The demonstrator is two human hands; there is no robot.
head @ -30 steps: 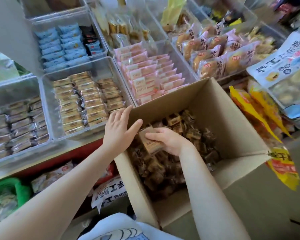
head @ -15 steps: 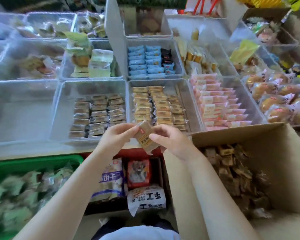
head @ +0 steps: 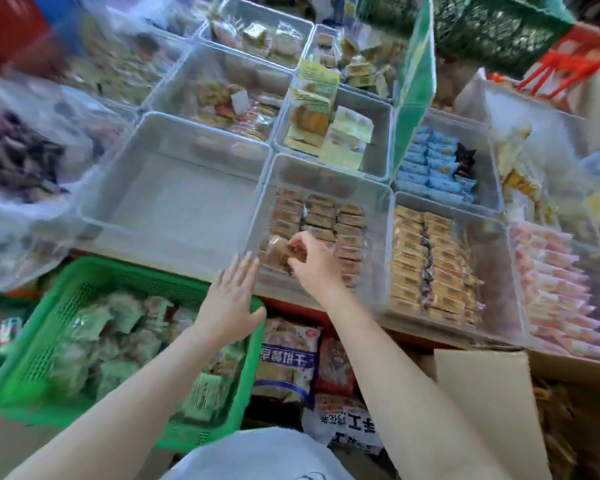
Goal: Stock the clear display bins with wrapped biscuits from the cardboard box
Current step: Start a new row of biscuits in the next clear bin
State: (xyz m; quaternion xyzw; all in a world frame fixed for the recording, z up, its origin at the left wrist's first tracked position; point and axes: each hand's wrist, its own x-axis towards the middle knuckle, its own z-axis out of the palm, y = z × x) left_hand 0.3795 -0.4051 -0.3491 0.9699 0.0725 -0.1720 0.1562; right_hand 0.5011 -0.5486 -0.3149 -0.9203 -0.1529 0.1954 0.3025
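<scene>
The right hand (head: 314, 261) now grips the wrapped biscuit (head: 278, 250) alone over the clear bin (head: 374, 202); the left hand (head: 231, 304) has released, fingers straight. Placement imminent.

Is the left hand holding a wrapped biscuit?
No, the left hand is open and empty; the right hand holds the wrapped biscuit.

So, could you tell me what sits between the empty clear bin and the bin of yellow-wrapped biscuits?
In the head view, the bin of brown-wrapped biscuits sits between them. The right hand holds a wrapped biscuit over its near left corner.
</scene>
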